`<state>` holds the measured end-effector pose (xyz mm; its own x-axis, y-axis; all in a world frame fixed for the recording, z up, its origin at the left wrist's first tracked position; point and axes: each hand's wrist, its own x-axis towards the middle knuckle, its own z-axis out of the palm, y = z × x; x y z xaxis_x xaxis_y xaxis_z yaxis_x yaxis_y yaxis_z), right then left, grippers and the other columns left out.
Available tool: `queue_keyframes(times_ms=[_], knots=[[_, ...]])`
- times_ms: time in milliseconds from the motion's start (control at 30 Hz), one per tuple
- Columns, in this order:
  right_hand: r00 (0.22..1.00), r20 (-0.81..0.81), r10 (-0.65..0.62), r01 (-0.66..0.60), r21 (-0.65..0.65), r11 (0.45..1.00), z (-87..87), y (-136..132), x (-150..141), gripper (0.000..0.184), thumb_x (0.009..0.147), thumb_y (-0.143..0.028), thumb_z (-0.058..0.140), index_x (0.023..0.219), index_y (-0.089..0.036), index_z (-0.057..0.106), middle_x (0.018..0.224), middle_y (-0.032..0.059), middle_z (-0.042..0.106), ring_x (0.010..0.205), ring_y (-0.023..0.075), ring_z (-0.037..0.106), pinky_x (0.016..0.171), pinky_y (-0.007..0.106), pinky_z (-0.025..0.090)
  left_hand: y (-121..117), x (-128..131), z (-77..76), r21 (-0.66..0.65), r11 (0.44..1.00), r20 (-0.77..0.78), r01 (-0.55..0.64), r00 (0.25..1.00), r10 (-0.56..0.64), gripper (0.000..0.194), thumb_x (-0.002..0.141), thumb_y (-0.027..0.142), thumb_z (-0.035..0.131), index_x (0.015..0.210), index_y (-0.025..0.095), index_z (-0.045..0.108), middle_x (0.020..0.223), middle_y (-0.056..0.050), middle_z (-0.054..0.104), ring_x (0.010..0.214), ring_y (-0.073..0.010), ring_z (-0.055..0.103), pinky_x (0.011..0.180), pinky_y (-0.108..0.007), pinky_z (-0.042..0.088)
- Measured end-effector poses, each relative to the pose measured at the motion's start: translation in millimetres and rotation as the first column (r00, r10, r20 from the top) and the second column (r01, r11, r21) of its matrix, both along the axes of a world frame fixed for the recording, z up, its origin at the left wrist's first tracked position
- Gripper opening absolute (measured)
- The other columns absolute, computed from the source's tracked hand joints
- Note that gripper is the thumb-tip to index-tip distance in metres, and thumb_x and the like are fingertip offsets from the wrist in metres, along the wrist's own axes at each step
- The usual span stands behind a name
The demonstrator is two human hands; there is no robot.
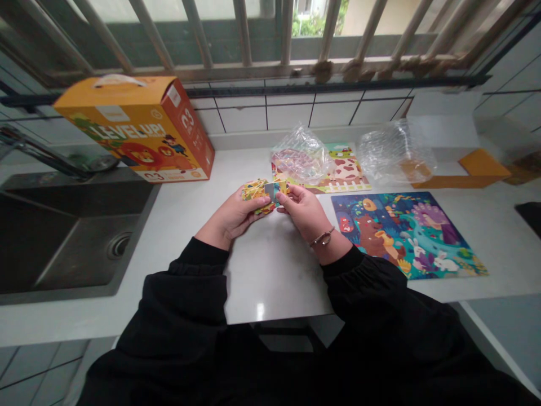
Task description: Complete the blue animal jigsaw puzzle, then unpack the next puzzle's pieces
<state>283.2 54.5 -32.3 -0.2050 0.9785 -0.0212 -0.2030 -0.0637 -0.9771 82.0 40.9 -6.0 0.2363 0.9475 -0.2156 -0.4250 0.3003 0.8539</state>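
Note:
Above the white counter, my left hand [238, 213] is closed around a stack of yellow patterned puzzle pieces [254, 190]. Close beside it, my right hand [305, 211] pinches a small puzzle piece [282, 187] with yellow and teal print between thumb and fingers. A grey patch shows between the two hands, at the edge of the pieces. Both hands nearly touch, and the fingers hide part of the stack. To the right of my right hand lies a dark blue picture board [406, 234] with a bear, rabbits and a peacock.
An orange "LEVEL UP!" box [139, 129] stands at the back left, by a dark sink [80, 242]. Clear plastic wrap [301, 155] covers part of a farm picture board [346, 172]. More crumpled plastic [393, 151] lies beside an open orange-and-white box [448, 177].

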Motion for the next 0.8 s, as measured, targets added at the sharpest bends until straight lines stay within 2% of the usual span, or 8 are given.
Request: queue_keyframes(times_ms=[100, 267, 367, 433, 533, 633, 733, 800], knots=[[0.998, 0.017, -0.052, 0.052, 0.0, 0.999, -4.2, 3, 1, 0.067, 0.073, -0.077, 0.097, 0.106, -0.025, 0.071, 0.1, 0.002, 0.078, 0.092, 0.0198, 0.077, 0.081, 0.036, 0.073, 2, 0, -0.6, 0.008, 1.0, -0.015, -0.023, 1.0, 0.023, 0.057, 0.076, 0.016, 0.102, 0.125, 0.015, 0.074, 0.117, -0.012, 0.085, 0.093, -0.0216, 0.084, 0.084, -0.03, 0.073], [0.995, -0.007, -0.096, 0.096, -0.038, 0.995, -8.6, 6, 3, 0.071, 0.071, -0.068, 0.101, 0.113, -0.026, 0.062, 0.103, 0.0015, 0.08, 0.093, 0.0199, 0.079, 0.078, 0.034, 0.071, 5, 0, -1.5, 0.028, 0.999, -0.034, -0.038, 0.999, 0.039, 0.05, 0.076, 0.019, 0.101, 0.12, 0.013, 0.078, 0.113, -0.011, 0.086, 0.09, -0.0206, 0.083, 0.083, -0.028, 0.072], [0.985, 0.082, -0.154, 0.156, -0.017, 0.988, -11.0, 11, 10, 0.065, 0.078, -0.065, 0.097, 0.114, -0.026, 0.06, 0.096, 0.0003, 0.078, 0.085, 0.0194, 0.077, 0.07, 0.031, 0.067, 9, -4, -2.3, 0.052, 0.985, -0.049, -0.167, 0.984, 0.17, 0.044, 0.075, 0.02, 0.101, 0.112, 0.016, 0.078, 0.108, -0.007, 0.086, 0.089, -0.0186, 0.082, 0.083, -0.028, 0.072], [0.961, 0.204, -0.185, 0.191, -0.01, 0.982, -12.2, 16, 17, 0.057, 0.084, -0.06, 0.093, 0.115, -0.025, 0.061, 0.089, -0.0009, 0.076, 0.076, 0.0184, 0.074, 0.065, 0.03, 0.063, 12, -7, -2.9, 0.062, 0.962, -0.06, -0.266, 0.961, 0.27, 0.044, 0.073, 0.019, 0.1, 0.11, 0.018, 0.078, 0.106, -0.005, 0.085, 0.09, -0.0177, 0.081, 0.084, -0.028, 0.071], [0.885, 0.444, -0.142, 0.158, 0.002, 0.987, -11.1, 19, 26, 0.04, 0.092, -0.05, 0.087, 0.112, -0.023, 0.065, 0.08, -0.0001, 0.074, 0.067, 0.0199, 0.073, 0.062, 0.032, 0.059, 14, -10, -2.9, 0.053, 0.947, -0.093, -0.318, 0.942, 0.322, 0.045, 0.071, 0.019, 0.099, 0.11, 0.018, 0.077, 0.104, -0.005, 0.085, 0.09, -0.0179, 0.08, 0.082, -0.03, 0.072], [0.783, 0.618, -0.076, 0.054, 0.054, 0.997, -4.3, 15, 31, 0.019, 0.1, -0.04, 0.076, 0.104, -0.022, 0.073, 0.079, 0.0039, 0.077, 0.072, 0.0238, 0.077, 0.07, 0.035, 0.061, 12, -9, -1.7, 0.04, 0.962, -0.122, -0.27, 0.954, 0.273, 0.045, 0.072, 0.022, 0.099, 0.111, 0.018, 0.077, 0.105, -0.006, 0.084, 0.09, -0.0185, 0.08, 0.081, -0.032, 0.073], [0.648, 0.751, -0.124, 0.021, 0.145, 0.989, 4.6, 10, 33, 0.017, 0.102, -0.037, 0.071, 0.101, -0.022, 0.08, 0.083, 0.0053, 0.08, 0.083, 0.0261, 0.079, 0.079, 0.036, 0.06, 9, -6, -0.4, 0.021, 0.98, -0.132, -0.199, 0.971, 0.2, 0.043, 0.073, 0.024, 0.1, 0.109, 0.018, 0.077, 0.103, -0.006, 0.084, 0.088, -0.0188, 0.079, 0.079, -0.033, 0.074], [0.565, 0.804, -0.185, 0.025, 0.208, 0.978, 8.4, 8, 32, 0.018, 0.101, -0.036, 0.074, 0.107, -0.022, 0.083, 0.09, 0.0066, 0.082, 0.09, 0.0273, 0.079, 0.085, 0.037, 0.059, 7, -3, -0.3, 0.01, 0.987, -0.127, -0.162, 0.978, 0.162, 0.043, 0.073, 0.024, 0.1, 0.108, 0.018, 0.077, 0.101, -0.006, 0.084, 0.087, -0.0185, 0.079, 0.077, -0.033, 0.074]])
